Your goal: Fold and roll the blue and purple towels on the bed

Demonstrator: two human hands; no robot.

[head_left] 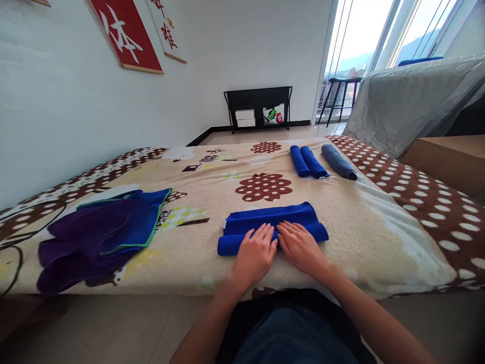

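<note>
Since the left hand point(254, 254) and right hand point(300, 245) lie flattened, gripping nothing, on the rolled near edge of the blue cloth point(242, 223), they probably press it snug. It lies on the bed point(379, 242); two blue rolls point(299, 162) rest beyond, perhaps leaving room, purple cloth point(93, 225) leftward.

Near roll of the blue cloth point(265, 216): middle hidden under the left hand point(255, 253) and right hand point(299, 246); palms out of sight. Print on its white tag point(223, 223) too small to read. Purple cloth point(89, 225) covers part of the green-edged cloth point(152, 212); full outline unclear. Red scroll point(131, 38) and white scroll point(165, 30) cut by top edge. Plastic-draped furniture point(413, 96) and cardboard box point(447, 162) run off right. Blanket point(371, 227) leaves frame at left. Both forearms point(214, 316) cut at bottom.
</note>
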